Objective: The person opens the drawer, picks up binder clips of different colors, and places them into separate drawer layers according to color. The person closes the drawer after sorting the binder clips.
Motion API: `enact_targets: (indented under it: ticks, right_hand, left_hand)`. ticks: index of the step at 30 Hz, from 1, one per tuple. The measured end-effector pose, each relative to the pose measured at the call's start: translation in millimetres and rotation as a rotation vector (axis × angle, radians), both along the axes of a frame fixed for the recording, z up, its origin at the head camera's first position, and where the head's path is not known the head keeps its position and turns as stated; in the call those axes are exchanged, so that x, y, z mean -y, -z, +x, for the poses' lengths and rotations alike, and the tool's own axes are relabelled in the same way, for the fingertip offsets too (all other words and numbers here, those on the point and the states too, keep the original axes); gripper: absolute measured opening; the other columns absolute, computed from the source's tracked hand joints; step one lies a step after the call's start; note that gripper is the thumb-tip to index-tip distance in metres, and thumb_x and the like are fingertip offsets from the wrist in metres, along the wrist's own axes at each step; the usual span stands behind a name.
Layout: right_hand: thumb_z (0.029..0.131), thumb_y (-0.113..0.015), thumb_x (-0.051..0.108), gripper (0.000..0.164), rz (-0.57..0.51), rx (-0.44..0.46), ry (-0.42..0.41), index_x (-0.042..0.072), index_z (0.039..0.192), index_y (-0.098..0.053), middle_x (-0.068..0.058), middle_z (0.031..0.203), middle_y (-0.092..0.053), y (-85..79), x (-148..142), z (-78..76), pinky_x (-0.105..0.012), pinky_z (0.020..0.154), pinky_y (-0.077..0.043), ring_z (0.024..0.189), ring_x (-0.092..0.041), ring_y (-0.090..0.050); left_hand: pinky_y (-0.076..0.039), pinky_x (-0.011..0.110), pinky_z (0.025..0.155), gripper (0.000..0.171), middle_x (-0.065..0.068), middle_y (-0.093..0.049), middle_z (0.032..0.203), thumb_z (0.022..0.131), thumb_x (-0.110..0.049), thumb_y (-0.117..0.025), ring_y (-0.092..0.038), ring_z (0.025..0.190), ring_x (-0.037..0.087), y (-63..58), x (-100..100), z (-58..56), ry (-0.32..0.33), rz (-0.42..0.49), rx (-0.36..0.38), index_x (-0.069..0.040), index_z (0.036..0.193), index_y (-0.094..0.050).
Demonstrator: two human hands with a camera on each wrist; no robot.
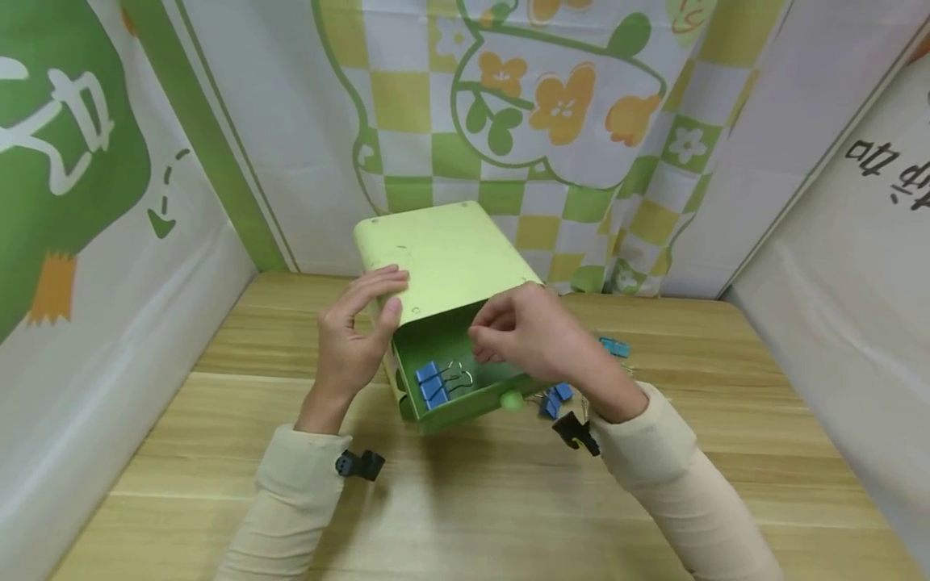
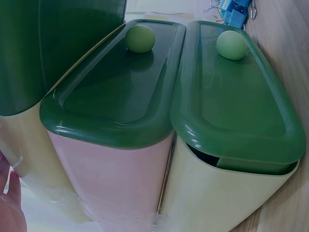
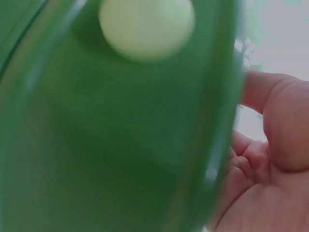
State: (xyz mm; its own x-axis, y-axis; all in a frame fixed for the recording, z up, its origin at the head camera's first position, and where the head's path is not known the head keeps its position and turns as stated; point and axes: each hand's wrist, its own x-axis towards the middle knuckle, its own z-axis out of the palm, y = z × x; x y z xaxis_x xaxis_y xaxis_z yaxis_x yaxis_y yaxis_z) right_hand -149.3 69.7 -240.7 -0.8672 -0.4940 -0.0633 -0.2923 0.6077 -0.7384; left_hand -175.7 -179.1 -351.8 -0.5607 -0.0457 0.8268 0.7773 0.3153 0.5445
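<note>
A light green drawer box (image 1: 450,254) stands on the table with its dark green top drawer (image 1: 465,410) pulled out. Inside the drawer's left side lies a blue binder clip (image 1: 433,385) with wire handles. My left hand (image 1: 352,335) rests at the box's front left top edge, fingers extended on the lid and thumb near the front corner. Over the drawer's right side, my right hand (image 1: 526,331) has its thumb and fingertips drawn together; I cannot tell whether something is between them. The right wrist view shows that hand behind the drawer front (image 3: 130,121).
Two lower drawers (image 2: 106,96) with round knobs (image 2: 231,45) sit below the open one. Several blue binder clips (image 1: 554,401) lie right of the box, with a lighter blue clip (image 1: 614,347) farther back. A patterned curtain (image 1: 538,97) hangs behind the wooden table (image 1: 494,516).
</note>
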Motion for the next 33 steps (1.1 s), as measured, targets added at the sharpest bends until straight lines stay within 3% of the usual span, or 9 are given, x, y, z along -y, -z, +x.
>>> enact_targets:
  ticks: [4,7,11,14,20,23,24,27,33]
  right_hand:
    - [0.1,-0.071,0.015,0.014,-0.069,-0.088,0.082,0.005,0.106,-0.079,-0.006,0.089,-0.082,-9.1,-21.6,-2.5,-0.041,0.078,-0.069,0.086,-0.028,-0.081]
    - [0.099,-0.073,0.016,0.012,-0.083,-0.171,0.161,0.007,0.104,-0.079,-0.007,0.09,-0.082,-14.7,-39.5,-1.0,-0.033,0.075,-0.068,0.087,-0.028,-0.081]
    - [0.099,-0.074,0.02,0.013,-0.054,-0.271,0.259,0.01,0.104,-0.08,-0.007,0.092,-0.083,-18.0,-63.3,5.4,-0.022,0.069,-0.061,0.084,-0.017,-0.081]
    - [0.099,-0.073,0.024,0.016,-0.024,-0.306,0.313,0.011,0.105,-0.08,-0.007,0.094,-0.083,-16.0,-78.8,7.5,-0.02,0.067,-0.06,0.08,-0.009,-0.079]
    - [0.101,-0.07,0.026,0.019,0.082,-0.281,0.381,0.011,0.109,-0.079,-0.006,0.095,-0.083,-1.1,-102.9,2.2,-0.027,0.07,-0.063,0.084,-0.016,-0.079]
    - [0.102,-0.068,0.027,0.023,0.14,-0.244,0.383,0.011,0.113,-0.079,-0.006,0.099,-0.083,9.4,-111.5,-2.3,-0.04,0.08,-0.064,0.091,-0.022,-0.08]
    - [0.102,-0.068,0.027,0.023,0.154,-0.233,0.376,0.01,0.113,-0.079,-0.007,0.1,-0.083,13.5,-113.7,-4.2,-0.045,0.091,-0.062,0.094,-0.024,-0.079]
    - [0.101,-0.069,0.027,0.024,0.194,-0.193,0.349,0.009,0.114,-0.08,-0.008,0.103,-0.083,28.8,-117.4,-10.8,-0.051,0.097,-0.061,0.096,-0.025,-0.079]
    - [0.099,-0.07,0.016,0.021,0.302,-0.126,0.302,0.002,0.112,-0.08,-0.016,0.106,-0.081,65.3,-112.6,-23.0,-0.044,0.083,-0.066,0.095,-0.029,-0.077]
  left_hand:
    - [-0.048,0.037,0.122,0.027,0.016,-0.077,0.126,0.095,-0.014,-0.064,-0.066,0.132,0.029,1.3,0.3,1.1,-0.002,0.0,0.004,-0.002,0.116,-0.078]
    - [-0.048,0.036,0.123,0.027,0.015,-0.077,0.126,0.095,-0.015,-0.064,-0.066,0.132,0.028,2.1,0.4,2.0,-0.004,0.002,0.013,-0.003,0.116,-0.078]
    - [-0.048,0.037,0.123,0.027,0.015,-0.077,0.127,0.095,-0.015,-0.064,-0.066,0.133,0.028,2.6,0.0,2.3,0.0,-0.001,0.018,-0.003,0.116,-0.078]
    - [-0.047,0.038,0.124,0.028,0.015,-0.077,0.127,0.095,-0.015,-0.064,-0.066,0.133,0.029,1.5,0.1,1.8,0.003,0.001,0.016,-0.003,0.116,-0.078]
    - [-0.046,0.039,0.124,0.027,0.015,-0.077,0.127,0.096,-0.016,-0.064,-0.065,0.134,0.029,-2.0,0.5,-1.8,0.007,0.003,0.01,-0.004,0.117,-0.078]
    - [-0.047,0.039,0.124,0.027,0.014,-0.077,0.127,0.096,-0.016,-0.064,-0.065,0.133,0.029,-2.2,0.4,-3.3,0.011,0.006,0.012,-0.004,0.117,-0.078]
    - [-0.047,0.039,0.124,0.028,0.014,-0.077,0.127,0.096,-0.016,-0.064,-0.065,0.133,0.029,-1.9,0.4,-3.4,0.009,0.006,0.014,-0.004,0.117,-0.078]
    - [-0.047,0.039,0.124,0.028,0.015,-0.077,0.127,0.096,-0.017,-0.064,-0.065,0.133,0.029,-0.6,0.6,-3.2,0.008,0.009,0.021,-0.004,0.116,-0.078]
    - [-0.047,0.04,0.124,0.029,0.014,-0.077,0.127,0.097,-0.021,-0.065,-0.065,0.134,0.024,0.9,0.3,-0.9,0.005,0.002,0.035,-0.004,0.116,-0.078]
